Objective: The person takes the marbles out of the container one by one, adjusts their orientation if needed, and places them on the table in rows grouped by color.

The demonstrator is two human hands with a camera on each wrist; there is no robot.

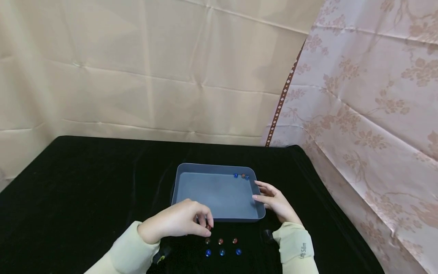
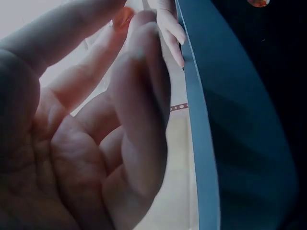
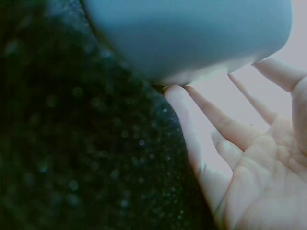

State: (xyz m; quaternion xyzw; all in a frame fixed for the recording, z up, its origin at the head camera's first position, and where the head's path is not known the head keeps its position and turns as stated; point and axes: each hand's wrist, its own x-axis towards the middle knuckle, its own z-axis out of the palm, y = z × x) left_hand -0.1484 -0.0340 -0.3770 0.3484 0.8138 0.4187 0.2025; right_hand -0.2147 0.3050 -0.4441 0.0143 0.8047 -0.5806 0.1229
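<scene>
My left hand (image 1: 186, 219) pinches a reddish marble (image 1: 208, 227) between thumb and fingertips, just outside the front wall of a blue-grey tray (image 1: 219, 220). In the left wrist view the same marble (image 2: 123, 17) glows orange at the fingertips, partly covered by them. My right hand (image 1: 275, 201) touches the tray's right side with fairly straight fingers. Seen from the right wrist, the fingertips (image 3: 175, 93) meet the outer wall of the tray (image 3: 201, 38). On the cloth below my left hand lie a row of reddish marbles (image 1: 220, 241) and a row of blue marbles (image 1: 222, 252).
Inside the tray's far right corner sit a blue marble (image 1: 235, 175), a reddish marble (image 1: 243, 176) and another blue marble (image 1: 247, 177). Black cloth (image 1: 96, 198) covers the table. A cream curtain (image 1: 137, 76) hangs behind, with a floral curtain (image 1: 369, 114) at the right.
</scene>
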